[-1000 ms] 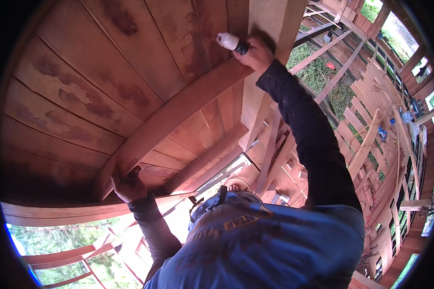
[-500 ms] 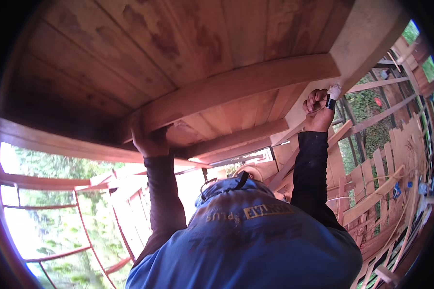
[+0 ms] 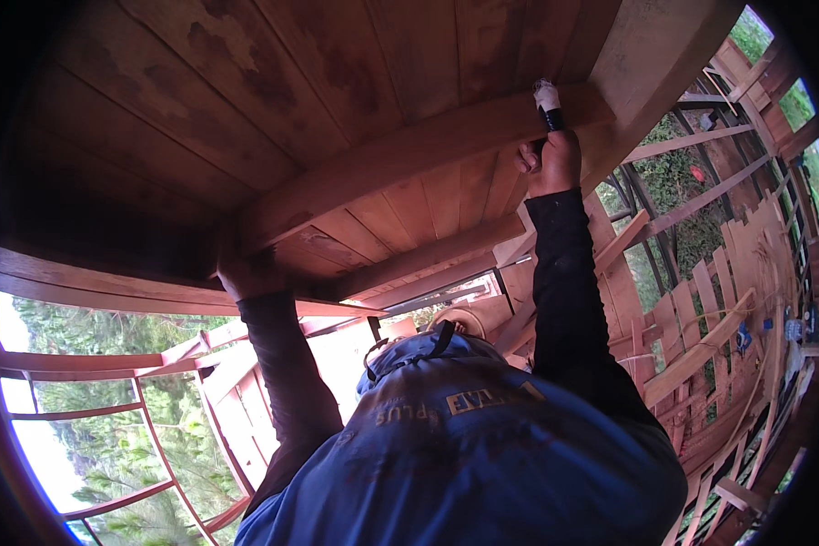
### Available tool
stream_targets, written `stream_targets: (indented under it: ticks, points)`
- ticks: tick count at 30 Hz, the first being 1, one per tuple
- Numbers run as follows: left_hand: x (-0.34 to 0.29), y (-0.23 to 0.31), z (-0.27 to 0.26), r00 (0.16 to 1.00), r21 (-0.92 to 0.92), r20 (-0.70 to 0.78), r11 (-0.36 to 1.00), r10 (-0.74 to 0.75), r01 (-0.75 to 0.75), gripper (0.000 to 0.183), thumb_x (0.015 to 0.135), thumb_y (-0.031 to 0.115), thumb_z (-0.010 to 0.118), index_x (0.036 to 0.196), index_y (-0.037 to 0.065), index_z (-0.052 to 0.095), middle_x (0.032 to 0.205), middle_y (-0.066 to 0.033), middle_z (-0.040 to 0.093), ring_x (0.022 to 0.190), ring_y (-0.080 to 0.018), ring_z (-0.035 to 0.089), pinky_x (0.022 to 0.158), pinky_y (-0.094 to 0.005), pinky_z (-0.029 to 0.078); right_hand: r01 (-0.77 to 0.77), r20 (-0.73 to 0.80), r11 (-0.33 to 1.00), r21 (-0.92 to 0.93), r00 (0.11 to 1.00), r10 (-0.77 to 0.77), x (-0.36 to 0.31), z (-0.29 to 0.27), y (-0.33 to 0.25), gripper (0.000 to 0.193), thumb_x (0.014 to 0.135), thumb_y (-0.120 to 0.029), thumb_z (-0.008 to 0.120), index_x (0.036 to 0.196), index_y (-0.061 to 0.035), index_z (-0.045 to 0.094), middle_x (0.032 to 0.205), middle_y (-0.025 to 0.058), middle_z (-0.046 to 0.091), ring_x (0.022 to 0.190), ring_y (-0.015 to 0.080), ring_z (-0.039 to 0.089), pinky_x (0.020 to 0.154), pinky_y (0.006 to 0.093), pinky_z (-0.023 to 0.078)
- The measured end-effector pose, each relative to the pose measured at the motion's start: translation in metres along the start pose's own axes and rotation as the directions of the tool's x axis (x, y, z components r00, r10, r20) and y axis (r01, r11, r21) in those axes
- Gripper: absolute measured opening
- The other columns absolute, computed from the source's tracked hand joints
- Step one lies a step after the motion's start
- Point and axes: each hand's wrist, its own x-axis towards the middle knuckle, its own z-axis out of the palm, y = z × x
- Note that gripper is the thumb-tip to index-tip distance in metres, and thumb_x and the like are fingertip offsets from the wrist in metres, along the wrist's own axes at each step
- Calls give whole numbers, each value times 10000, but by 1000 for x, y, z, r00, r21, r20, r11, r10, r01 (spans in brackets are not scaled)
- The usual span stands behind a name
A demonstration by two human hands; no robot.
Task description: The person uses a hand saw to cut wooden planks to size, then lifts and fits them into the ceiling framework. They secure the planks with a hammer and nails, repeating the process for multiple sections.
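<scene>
Overhead runs a curved reddish wooden beam (image 3: 400, 164) under a ceiling of stained boards (image 3: 337, 68). My left hand (image 3: 250, 276) is at the beam's shadowed left end, apparently gripping its lower edge; its fingertips are lost in the dark. Raised to the beam's right end, my right hand (image 3: 552, 162) has its fingers curled in, with nothing visible in them. Its thumb points up along the beam's face and seems wrapped in white material (image 3: 545, 95) with a black band (image 3: 553, 119) below.
A wide pale beam (image 3: 660, 77) crosses the beam's right end. Below right are loose planks (image 3: 701, 364) and crossing timbers over ground. A window-like frame (image 3: 82, 414) with foliage behind stands at left. My blue shirt (image 3: 464, 455) fills the lower middle.
My right hand has gone up and left, from beside the pale beam onto the curved beam's right end. The left hand stays at the beam's left end while the whole view shifts slightly.
</scene>
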Motion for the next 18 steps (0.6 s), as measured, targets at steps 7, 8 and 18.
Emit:
stream_targets:
  ticks: [7, 8, 18]
  points:
    - [8, -8, -28, 987, -198, -73, 972, -142, 125, 302, 958, 272, 543, 1136, 32, 587, 1044, -114, 630, 964, -240, 629, 744, -395, 555, 36, -74, 999, 24, 997, -34, 3, -1, 7, 131, 938, -254, 498, 891, -131, 490, 593, 8, 426, 427, 110, 380, 422, 284, 324]
    - [5, -6, -29, 988, -190, -56, 973, -145, 132, 306, 959, 273, 540, 1141, 32, 586, 1042, -114, 629, 943, -241, 635, 726, -394, 565, 26, -66, 999, 24, 998, -24, 3, 0, 8, 139, 940, -264, 510, 894, -134, 491, 594, 5, 424, 427, 108, 377, 423, 283, 323]
    - [-11, 4, -27, 994, -88, 79, 993, -71, 78, 348, 952, 315, 532, 1158, 37, 570, 1034, -125, 627, 880, -261, 647, 690, -393, 582, 68, -85, 997, 39, 994, -64, -1, 9, 7, 176, 933, -316, 568, 889, -159, 501, 653, -28, 452, 421, 97, 349, 430, 276, 310]
